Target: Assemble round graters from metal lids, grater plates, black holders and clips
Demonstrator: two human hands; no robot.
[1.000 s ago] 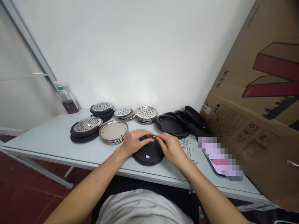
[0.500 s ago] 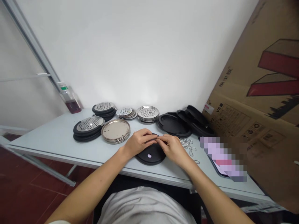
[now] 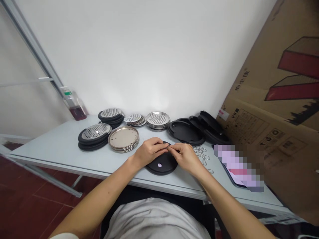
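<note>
Directly in front of me, a black round disc (image 3: pixel 161 167) with a small pale mark lies near the table's front edge. Over its far part, my left hand (image 3: pixel 150 151) and my right hand (image 3: pixel 183 156) meet fingertip to fingertip. Both are closed in a pinch, and whatever is between the fingers is too small and hidden to name. Beside my right hand lie several thin wire clips (image 3: pixel 203 156). To the left of my left hand stands a stack of plain round metal plates (image 3: pixel 124 137).
Behind are perforated metal discs (image 3: pixel 134 119), rimmed perforated plates (image 3: pixel 158 119) and black round covers (image 3: pixel 185 131). Black discs with perforated inserts (image 3: pixel 96 134) stand left, near a bottle of dark red liquid (image 3: pixel 76 108). A phone (image 3: pixel 234 167) and a large cardboard box (image 3: pixel 269 126) are at right.
Both hands keep their pinch over the black disc, with hardly any movement. The head view has shifted very slightly.
</note>
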